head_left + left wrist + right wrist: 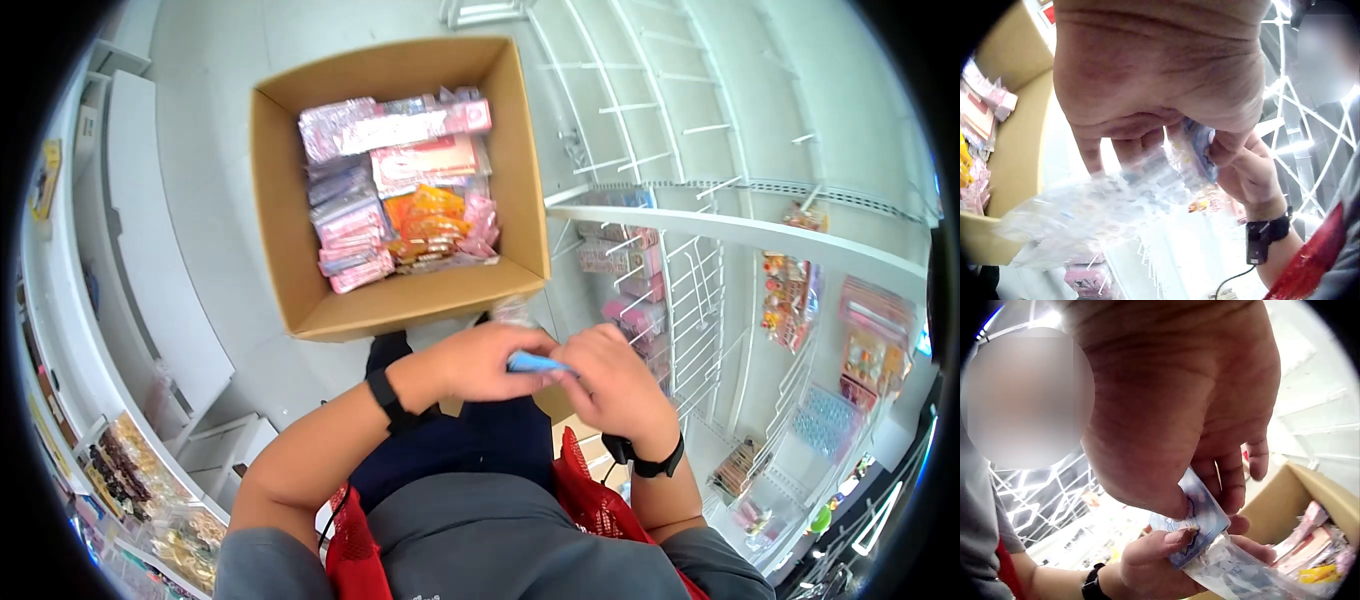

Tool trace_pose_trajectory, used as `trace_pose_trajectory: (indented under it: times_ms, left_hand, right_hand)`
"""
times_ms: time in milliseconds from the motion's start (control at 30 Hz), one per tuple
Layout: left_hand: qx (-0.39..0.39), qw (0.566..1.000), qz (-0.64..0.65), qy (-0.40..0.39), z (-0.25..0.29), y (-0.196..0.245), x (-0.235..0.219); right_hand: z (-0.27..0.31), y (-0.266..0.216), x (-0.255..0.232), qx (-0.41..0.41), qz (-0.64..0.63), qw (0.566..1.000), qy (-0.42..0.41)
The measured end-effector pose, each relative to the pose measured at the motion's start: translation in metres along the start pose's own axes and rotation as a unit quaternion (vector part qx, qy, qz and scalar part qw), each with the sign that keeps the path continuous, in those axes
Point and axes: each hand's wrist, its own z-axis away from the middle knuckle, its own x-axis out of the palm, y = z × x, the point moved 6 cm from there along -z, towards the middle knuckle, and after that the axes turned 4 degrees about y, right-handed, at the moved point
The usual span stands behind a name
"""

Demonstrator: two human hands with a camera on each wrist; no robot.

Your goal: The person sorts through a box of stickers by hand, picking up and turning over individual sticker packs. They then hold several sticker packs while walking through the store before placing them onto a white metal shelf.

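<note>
Between my two hands, in front of my waist, is a clear plastic packet with a blue card top (535, 362). My left hand (490, 360) pinches the card from the left, its thumb lying on the card's printed face in the right wrist view. From the other side my right hand (615, 380) grips the same card (1207, 509) between thumb and fingers. The clear bag (1110, 209) hangs out below the fingers, crinkled, with small pale blue pieces showing through it.
A large open cardboard box (400, 322) stands on the floor ahead, holding pink, purple and orange packets. To the right is a white wire rack (700, 310) with hooks and hanging packets. White shelving (150, 200) lines the left, with bagged goods lower down.
</note>
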Motion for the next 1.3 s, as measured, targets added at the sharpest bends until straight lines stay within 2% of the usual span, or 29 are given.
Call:
trace_pose_trajectory:
  times_ms: [100, 200, 233, 367, 400, 467, 500, 600, 667, 700, 767, 867, 967, 1167, 1267, 1300]
  left_hand:
    - [0.085, 0.994, -0.061, -0.005, 0.072, 0.065, -0.011]
    - [0.097, 0.993, -0.060, 0.019, 0.139, 0.137, -0.032]
    - [0.084, 0.996, -0.042, 0.005, 0.158, 0.155, -0.035]
    - [0.032, 0.998, 0.037, 0.045, 0.217, 0.183, -0.036]
    - [0.053, 0.996, 0.056, 0.050, 0.222, 0.190, -0.035]
    - [0.091, 0.990, 0.096, 0.057, 0.229, 0.199, -0.030]
    - [0.079, 0.992, 0.092, 0.046, 0.235, 0.202, -0.026]
    - [0.098, 0.984, 0.049, 0.143, 0.240, 0.222, -0.012]
    - [0.124, 0.982, 0.015, 0.138, 0.237, 0.239, 0.001]
    - [0.125, 0.981, -0.005, 0.147, 0.236, 0.247, 0.010]
    - [0.113, 0.981, -0.026, 0.154, 0.232, 0.257, 0.026]
    - [0.065, 0.981, 0.082, 0.163, 0.226, 0.252, 0.043]
    - [0.097, 0.956, 0.229, 0.158, 0.217, 0.256, 0.059]
    - [0.128, 0.956, 0.112, 0.240, 0.209, 0.273, 0.092]
    - [0.132, 0.942, 0.100, 0.291, 0.209, 0.274, 0.105]
    - [0.146, 0.935, 0.144, 0.290, 0.209, 0.272, 0.108]
  right_hand:
    - [-0.013, -0.092, -0.020, -0.060, -0.022, 0.998, 0.005]
    - [-0.024, -0.167, -0.044, -0.113, -0.049, 0.992, 0.029]
    - [-0.026, -0.188, -0.050, -0.128, -0.065, 0.989, 0.045]
    - [-0.029, -0.239, -0.058, -0.161, -0.134, 0.973, 0.101]
    - [-0.028, -0.245, -0.056, -0.165, -0.155, 0.967, 0.117]
    - [-0.025, -0.248, -0.050, -0.072, -0.284, 0.949, 0.114]
    - [-0.021, -0.251, -0.049, -0.017, -0.355, 0.927, 0.118]
    - [-0.004, -0.258, -0.052, 0.013, -0.423, 0.898, 0.122]
    - [0.005, -0.250, -0.051, -0.009, -0.418, 0.907, 0.055]
    - [0.013, -0.253, -0.058, -0.025, -0.398, 0.914, 0.074]
    - [0.025, -0.254, -0.068, -0.001, -0.443, 0.893, 0.076]
    - [0.046, -0.248, -0.080, 0.017, -0.467, 0.880, 0.089]
    - [0.066, -0.245, -0.091, 0.013, -0.487, 0.866, 0.116]
    - [0.094, -0.239, -0.109, -0.043, -0.483, 0.860, 0.161]
    - [0.099, -0.227, -0.109, -0.071, -0.494, 0.850, 0.169]
    - [0.101, -0.222, -0.110, -0.075, -0.491, 0.851, 0.173]
